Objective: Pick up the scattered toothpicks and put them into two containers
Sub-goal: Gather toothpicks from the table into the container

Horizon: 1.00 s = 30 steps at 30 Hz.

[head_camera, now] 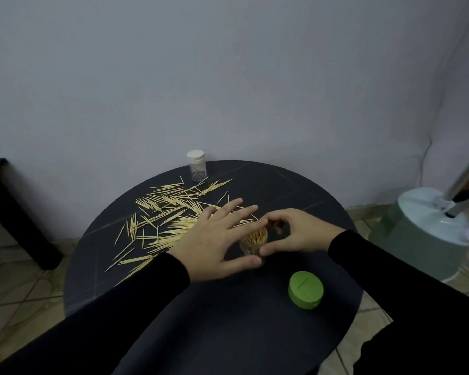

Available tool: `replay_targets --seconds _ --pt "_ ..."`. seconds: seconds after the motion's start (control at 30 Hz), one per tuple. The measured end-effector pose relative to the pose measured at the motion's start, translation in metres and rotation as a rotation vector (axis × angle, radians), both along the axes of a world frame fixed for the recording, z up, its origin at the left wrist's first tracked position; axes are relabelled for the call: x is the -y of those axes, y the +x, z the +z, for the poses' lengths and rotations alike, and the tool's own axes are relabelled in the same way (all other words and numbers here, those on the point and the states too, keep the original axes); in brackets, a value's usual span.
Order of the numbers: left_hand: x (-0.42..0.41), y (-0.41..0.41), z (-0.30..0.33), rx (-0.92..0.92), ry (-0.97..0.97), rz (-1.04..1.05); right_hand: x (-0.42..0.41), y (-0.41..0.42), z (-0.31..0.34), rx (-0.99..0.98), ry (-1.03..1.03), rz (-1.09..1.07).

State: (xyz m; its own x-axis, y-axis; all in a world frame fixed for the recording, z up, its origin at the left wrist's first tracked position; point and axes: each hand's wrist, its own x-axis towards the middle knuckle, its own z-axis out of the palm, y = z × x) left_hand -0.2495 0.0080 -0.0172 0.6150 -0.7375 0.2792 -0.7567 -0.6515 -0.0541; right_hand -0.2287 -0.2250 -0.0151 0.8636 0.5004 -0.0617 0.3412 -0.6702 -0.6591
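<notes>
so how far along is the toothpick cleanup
Partly done. The open container between both hands looks nearly full of upright toothpicks. The right hand curls round its rim; the left hand spreads beside it. Left: the big scattered toothpicks, the capped far container, and the green lid lying off.

home: tiled floor [25,288], fan base [423,239]

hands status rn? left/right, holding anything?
Left hand: open, fingers straight, thumb against the toothpick container.
Right hand: fingers curled round the same container, gripping it.
</notes>
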Motion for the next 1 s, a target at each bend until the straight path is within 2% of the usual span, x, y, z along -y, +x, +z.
replay_targets --seconds 0.07,0.13,0.23,0.3,0.37,0.47,0.6,0.73,0.9,1.0 --pt "0.002 0.0 -0.001 0.01 0.025 -0.019 0.001 0.0 0.0 -0.003 -0.011 0.004" --pt "0.0 0.002 -0.001 0.008 -0.028 -0.038 0.004 0.002 -0.001 -0.017 -0.02 0.025" --pt "-0.005 0.007 0.003 -0.064 -0.234 -0.001 0.008 0.008 -0.001 -0.13 0.191 0.054" --pt "-0.008 0.015 0.004 -0.051 -0.315 0.094 0.008 0.014 0.0 -0.189 0.333 -0.01" --pt "-0.013 0.025 0.003 -0.027 -0.269 0.229 0.006 0.018 -0.001 -0.198 0.38 -0.129" --pt "-0.024 0.038 -0.004 -0.093 -0.052 0.392 -0.003 0.021 -0.002 -0.213 0.372 -0.248" --pt "-0.033 0.049 -0.009 -0.224 0.052 0.471 -0.017 0.031 -0.005 -0.134 0.242 -0.264" --pt "-0.036 0.055 -0.01 -0.236 0.068 0.493 -0.028 0.039 -0.01 0.071 -0.08 -0.199" --pt "-0.037 0.061 -0.013 -0.255 0.042 0.51 -0.042 0.054 -0.015 0.117 -0.363 -0.206" --pt "-0.037 0.064 -0.015 -0.236 0.004 0.506 -0.045 0.06 -0.018 0.116 -0.434 -0.242"
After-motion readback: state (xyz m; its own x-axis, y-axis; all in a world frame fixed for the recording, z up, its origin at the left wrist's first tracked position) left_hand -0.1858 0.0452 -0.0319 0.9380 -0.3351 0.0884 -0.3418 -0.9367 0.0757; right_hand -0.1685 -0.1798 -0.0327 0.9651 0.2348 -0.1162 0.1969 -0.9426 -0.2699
